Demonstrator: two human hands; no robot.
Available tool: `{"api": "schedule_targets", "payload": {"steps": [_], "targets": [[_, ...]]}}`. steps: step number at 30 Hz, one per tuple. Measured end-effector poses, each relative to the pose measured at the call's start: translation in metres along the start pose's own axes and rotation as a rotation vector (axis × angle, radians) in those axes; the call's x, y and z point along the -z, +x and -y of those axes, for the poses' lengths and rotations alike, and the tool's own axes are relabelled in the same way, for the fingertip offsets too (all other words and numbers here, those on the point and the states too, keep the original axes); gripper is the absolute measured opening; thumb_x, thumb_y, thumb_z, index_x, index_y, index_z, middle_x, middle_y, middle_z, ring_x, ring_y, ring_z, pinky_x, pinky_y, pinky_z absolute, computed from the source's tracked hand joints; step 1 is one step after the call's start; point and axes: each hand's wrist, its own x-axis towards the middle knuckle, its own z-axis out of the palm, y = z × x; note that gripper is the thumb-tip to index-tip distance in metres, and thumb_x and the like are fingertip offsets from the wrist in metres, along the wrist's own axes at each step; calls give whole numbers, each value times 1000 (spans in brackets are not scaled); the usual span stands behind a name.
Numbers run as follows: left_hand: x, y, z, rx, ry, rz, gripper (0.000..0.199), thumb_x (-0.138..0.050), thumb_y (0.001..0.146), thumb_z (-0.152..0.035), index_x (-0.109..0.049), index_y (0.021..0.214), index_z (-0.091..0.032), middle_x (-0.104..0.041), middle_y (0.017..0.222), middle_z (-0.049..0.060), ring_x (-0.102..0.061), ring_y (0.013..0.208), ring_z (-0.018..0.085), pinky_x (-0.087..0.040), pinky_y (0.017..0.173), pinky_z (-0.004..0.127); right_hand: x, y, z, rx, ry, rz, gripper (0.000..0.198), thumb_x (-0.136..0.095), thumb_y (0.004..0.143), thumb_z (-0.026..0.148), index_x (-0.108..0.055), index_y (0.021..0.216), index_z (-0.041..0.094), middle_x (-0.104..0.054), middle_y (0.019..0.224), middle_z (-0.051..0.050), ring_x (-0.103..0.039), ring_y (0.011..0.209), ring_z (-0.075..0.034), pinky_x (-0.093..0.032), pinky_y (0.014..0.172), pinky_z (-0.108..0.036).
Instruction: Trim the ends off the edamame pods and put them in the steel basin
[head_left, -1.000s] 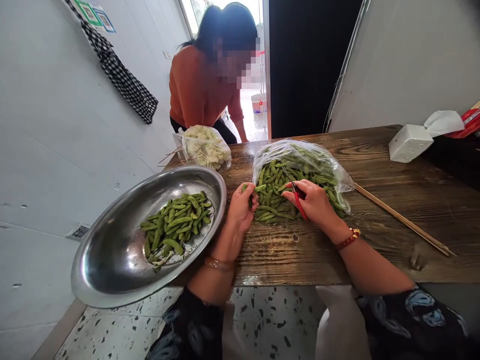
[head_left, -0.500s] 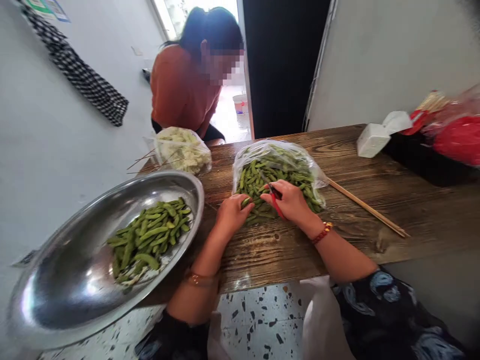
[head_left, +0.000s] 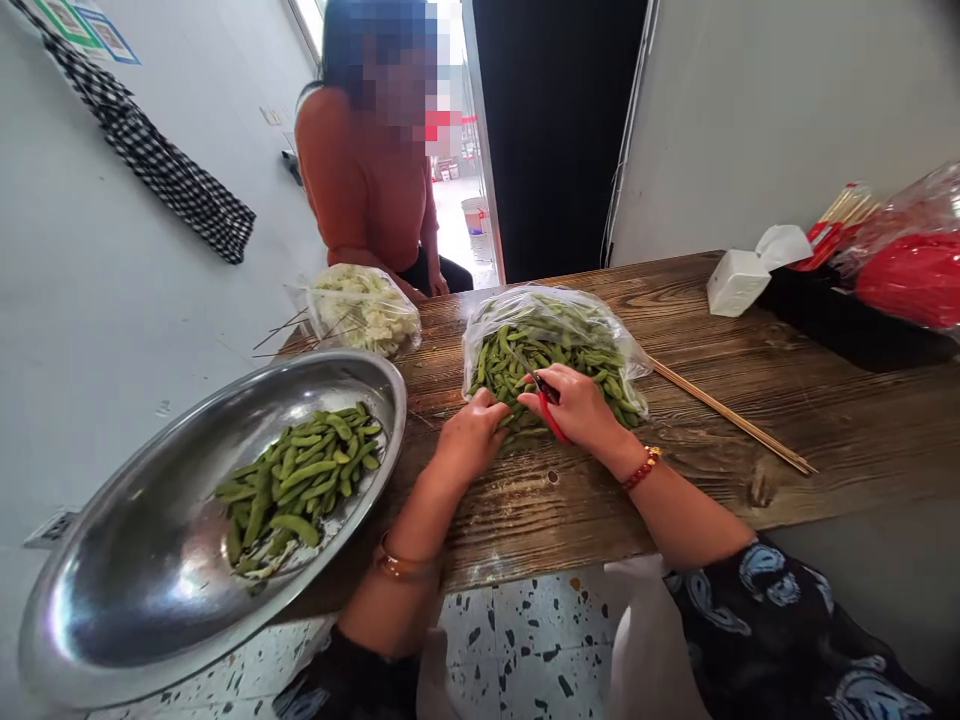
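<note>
My right hand [head_left: 576,405] is closed round red-handled scissors [head_left: 551,408], their dark blades pointing up and left over the pods. Just left of it, my left hand [head_left: 472,432] is pinched shut at the near edge of the heap, on an edamame pod that my fingers mostly cover. Green edamame pods [head_left: 525,350] fill a clear plastic bag [head_left: 577,303], which lies with its open side towards me. A wide steel basin [head_left: 150,560] tilts at the left, with a pile of edamame pods [head_left: 300,470] at its right end.
A bag of pale cauliflower-like florets [head_left: 364,310] lies behind the basin, with thin sticks beside it. Wooden skewers [head_left: 735,415] stretch right from the pod bag. A white tissue box [head_left: 739,283] and red packages [head_left: 911,275] stand at right. Across the wooden table [head_left: 525,510] sits a person [head_left: 360,180].
The person opposite has straightened up from leaning forward. My left hand has turned a little, so the pod between its fingers shows less. The scissors stay in my right hand.
</note>
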Motion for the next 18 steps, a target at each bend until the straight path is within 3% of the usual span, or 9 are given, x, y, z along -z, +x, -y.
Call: {"api": "schedule_targets", "payload": {"steps": [5, 8, 11, 14, 18], "targets": [[-3, -2, 1, -3, -69, -29, 10, -55, 82, -20, -61, 89, -20, -56, 108, 7, -58, 94, 20, -44, 76, 29, 2, -2, 1, 12, -5, 3, 31, -59, 87, 47, -66, 99, 19, -65, 92, -7, -62, 83, -20, -48, 77, -31], [-6, 1, 5, 71, -190, -111, 7, -57, 79, -19, -58, 86, -18, -59, 95, 6, -57, 87, 19, -42, 73, 29, 3, -2, -1, 23, -9, 6, 32, -59, 87, 47, -66, 100, 19, -65, 90, -7, -62, 82, -21, -48, 77, -32], [-6, 4, 9, 176, -472, -234, 6, -61, 76, -20, -57, 79, -16, -58, 76, 1, -53, 74, 16, -39, 69, 28, 3, -2, -2, 38, 0, 7, 34, -60, 86, 48, -66, 102, 18, -65, 90, -7, -62, 81, -21, -49, 76, -33], [-3, 3, 9, 188, -878, -312, 13, -66, 74, -25, -59, 78, -15, -58, 71, -1, -49, 67, 11, -38, 65, 24, 2, -3, -1, 64, 18, 42, 37, -61, 84, 49, -66, 105, 19, -65, 92, -7, -62, 82, -21, -50, 76, -33], [3, -1, 3, 216, -1301, -258, 26, -68, 75, -39, -63, 76, -13, -59, 68, -1, -42, 53, 6, -34, 52, 20, 1, -6, 5, 98, -4, 129, 38, -63, 82, 50, -66, 105, 20, -65, 96, -7, -63, 82, -20, -50, 74, -32]]}}
